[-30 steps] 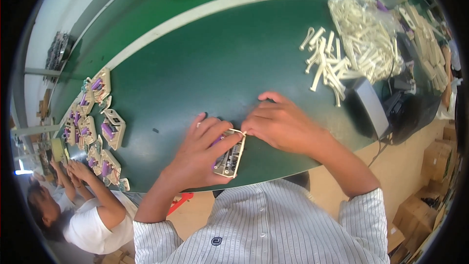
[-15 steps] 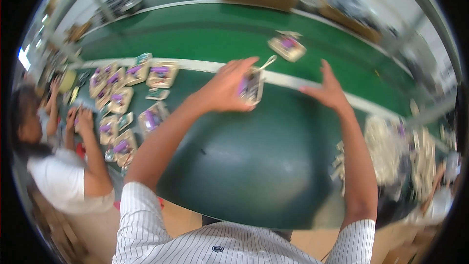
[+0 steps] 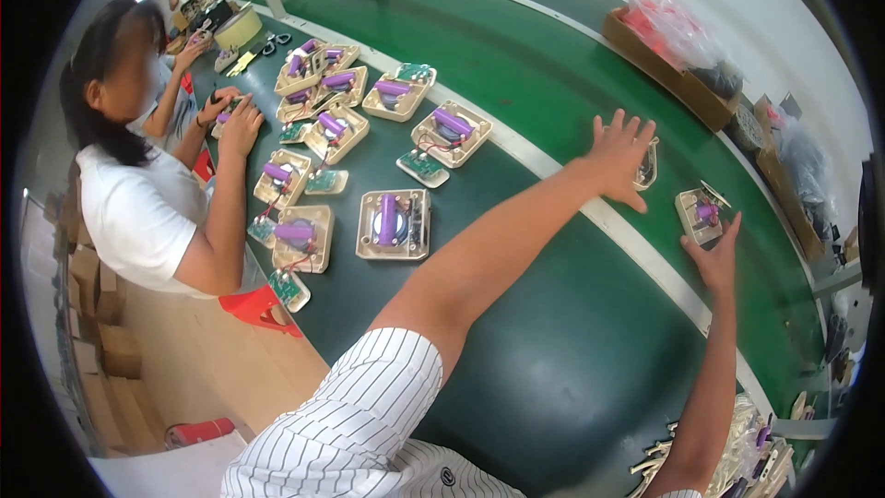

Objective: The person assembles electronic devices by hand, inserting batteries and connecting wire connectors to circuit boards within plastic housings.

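Observation:
My left hand (image 3: 618, 160) is stretched out over the green belt with its fingers spread. Partly behind its fingers lies a beige device housing (image 3: 650, 166) with dark parts inside. Farther right, another beige housing (image 3: 690, 206) rests on the belt, with a purple cylindrical cell and wires in it and a loose piece tilted at its top edge. My right hand (image 3: 715, 263) has thumb and fingers at either side of its near end, closed on it. Left of my left arm, an open housing (image 3: 367, 238) with a purple cell lies flat on the dark table.
Several open housings (image 3: 452, 134) with wired green circuit boards (image 3: 422, 167) cover the table's left part. A co-worker (image 3: 152, 194) sits there, hands on a small part. A pale strip (image 3: 645, 258) borders the belt. Cardboard boxes (image 3: 668, 69) stand beyond; beige pieces (image 3: 710, 433) lie lower right.
My left hand has carried its housing from the table side onto the belt and let go. My right hand has reached the other housing there. The view has swung left.

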A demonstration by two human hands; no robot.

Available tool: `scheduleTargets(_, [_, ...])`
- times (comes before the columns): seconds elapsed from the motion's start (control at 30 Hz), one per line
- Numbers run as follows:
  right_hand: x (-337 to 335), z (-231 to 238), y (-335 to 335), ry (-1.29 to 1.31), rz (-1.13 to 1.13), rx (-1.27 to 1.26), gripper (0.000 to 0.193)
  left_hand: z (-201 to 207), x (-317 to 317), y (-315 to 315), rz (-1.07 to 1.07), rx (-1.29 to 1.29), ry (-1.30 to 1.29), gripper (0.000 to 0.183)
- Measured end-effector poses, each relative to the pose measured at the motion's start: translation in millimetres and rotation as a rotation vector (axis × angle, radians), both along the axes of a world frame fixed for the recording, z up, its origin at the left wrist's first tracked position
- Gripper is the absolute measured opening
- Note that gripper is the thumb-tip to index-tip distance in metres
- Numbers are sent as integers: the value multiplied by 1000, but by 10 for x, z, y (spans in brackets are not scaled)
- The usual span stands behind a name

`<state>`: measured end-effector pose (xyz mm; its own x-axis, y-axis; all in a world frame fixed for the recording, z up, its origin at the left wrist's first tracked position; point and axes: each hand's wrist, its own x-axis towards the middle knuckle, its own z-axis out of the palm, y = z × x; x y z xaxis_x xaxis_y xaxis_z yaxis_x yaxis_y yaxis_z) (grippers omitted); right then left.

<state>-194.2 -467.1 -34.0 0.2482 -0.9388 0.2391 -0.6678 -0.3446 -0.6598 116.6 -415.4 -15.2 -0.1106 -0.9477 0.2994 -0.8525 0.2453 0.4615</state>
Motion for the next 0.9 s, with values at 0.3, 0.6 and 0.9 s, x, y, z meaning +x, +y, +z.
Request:
scheduleTargets(0.3, [-158,145,891,-43,1,-24,120,365,-752,1938,-88,-38,184,120])
scheduleTargets(0.6, [114,356,3435,-66,371,105,128,233,-599,3310,-257,356,936,118])
scheduleTargets(0.9, [40,668,4374,101,370,29,113,134,-610,4448,-319,229,517,124])
